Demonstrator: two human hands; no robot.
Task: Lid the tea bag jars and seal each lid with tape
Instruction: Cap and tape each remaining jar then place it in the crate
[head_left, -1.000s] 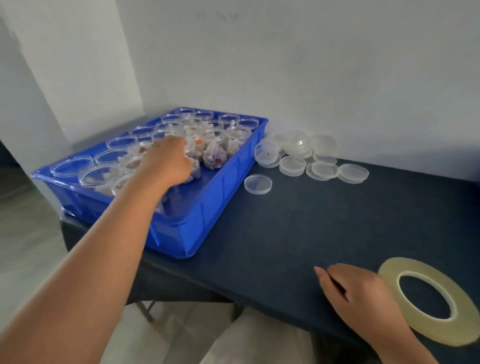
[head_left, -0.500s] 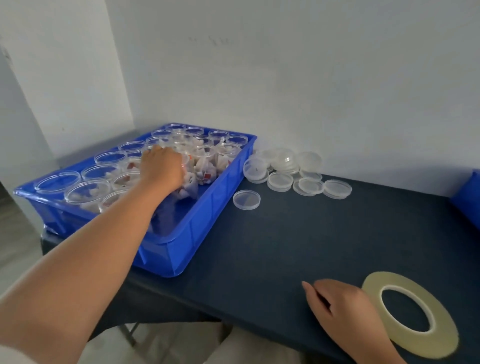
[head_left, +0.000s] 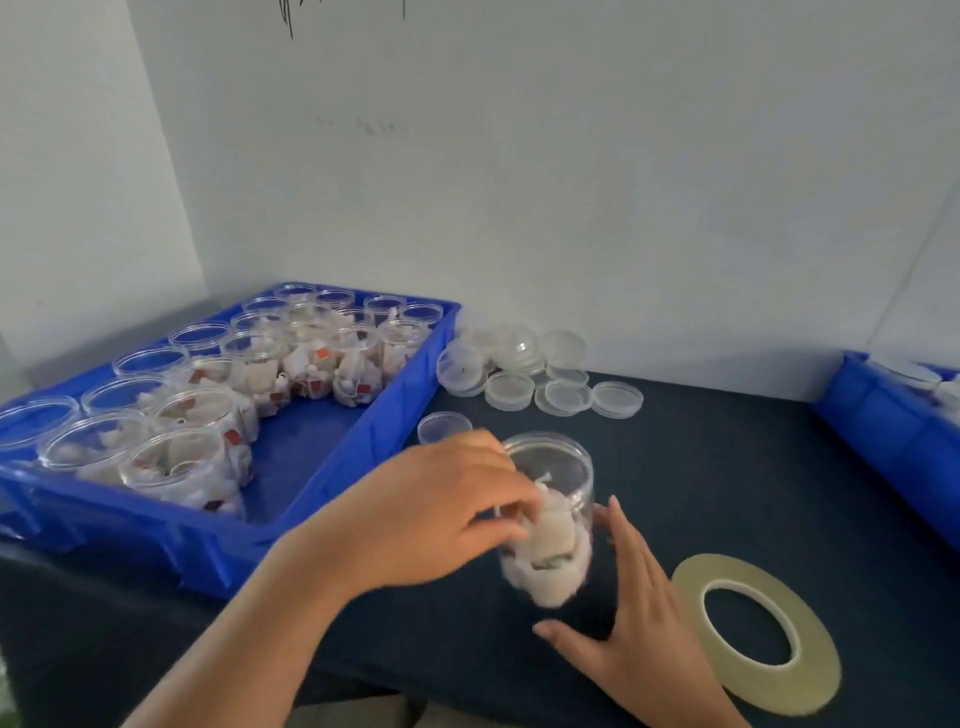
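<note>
Now the left hand (head_left: 431, 514), which a second ago was reaching among the jars in the blue tray (head_left: 363, 452), has one jar (head_left: 550, 467) out over the surface (head_left: 727, 467). The jar is near the front edge, between the tray and the tape roll (head_left: 753, 639). The hand's fingers curl round the jar's left wall. The jar is blurred, so I cannot tell whether it rests on the surface or hangs just above it. The right hand (head_left: 634, 613) has left its place beside the tape and comes in from the jar's right. Its fingers (head_left: 623, 530) are straight and spread, at or just beside the wall. The jar's mouth is open, so picking is done and lidding comes next, I judge. The lids (head_left: 519, 374) lie by the back edge, well apart from both hands.
</note>
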